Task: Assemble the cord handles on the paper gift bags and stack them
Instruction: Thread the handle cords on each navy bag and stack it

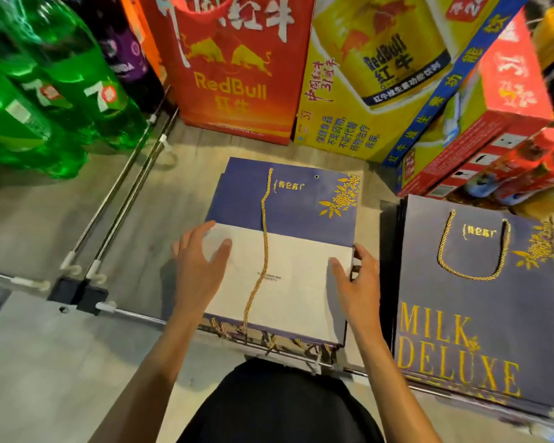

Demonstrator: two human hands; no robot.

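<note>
The bag (pixel 285 199) lies flat on top of a pile straight ahead of the person. Its cord (pixel 264 238) runs lengthwise from far edge to near edge, between the hands and closer to the left hand (pixel 199 260), which rests spread and flat on the white flap. The right hand (pixel 359 282) pinches the bag's right edge, thumb on top. An empty hole (pixel 316 176) at the far right is probably where the loose end goes, with a finished stack (pixel 474 314) just to the right and cartons (pixel 237 75) and bottles (pixel 45 91) beyond.

A pale wood-grain board (pixel 186 187) carries thin chrome metal rails (pixel 122 193), green plastic bottles (pixel 61 91) at the left, and a red paper bag (pixel 237 91) beside yellow cardboard cartons (pixel 349 123) at the back.
</note>
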